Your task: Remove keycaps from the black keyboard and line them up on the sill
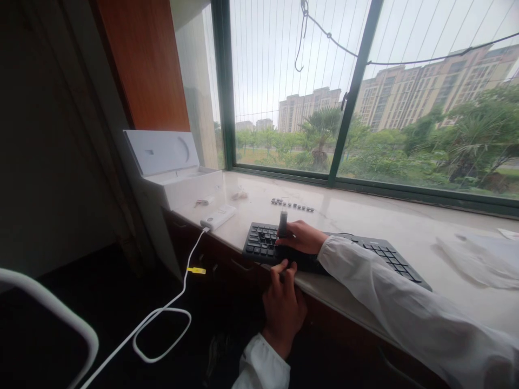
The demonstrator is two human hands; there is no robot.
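A black keyboard lies along the front edge of the pale windowsill counter. Dark gaps show among the keys at its left end, where some keycaps are off. My right hand is over that left part, its fingers closed around a small dark keycap puller. The tool stands upright with thin wire prongs at its top; its lower end is hidden by my fingers. My left hand reaches up from below the counter edge, two fingers stretched out and their tips touching the keyboard's front edge. Removed keycaps lie in rows behind the keyboard.
An open white box stands at the counter's left end. Near it is a white power bank-like block with a white cable hanging down. Clear plastic wrapping lies at right. Window panes rise behind.
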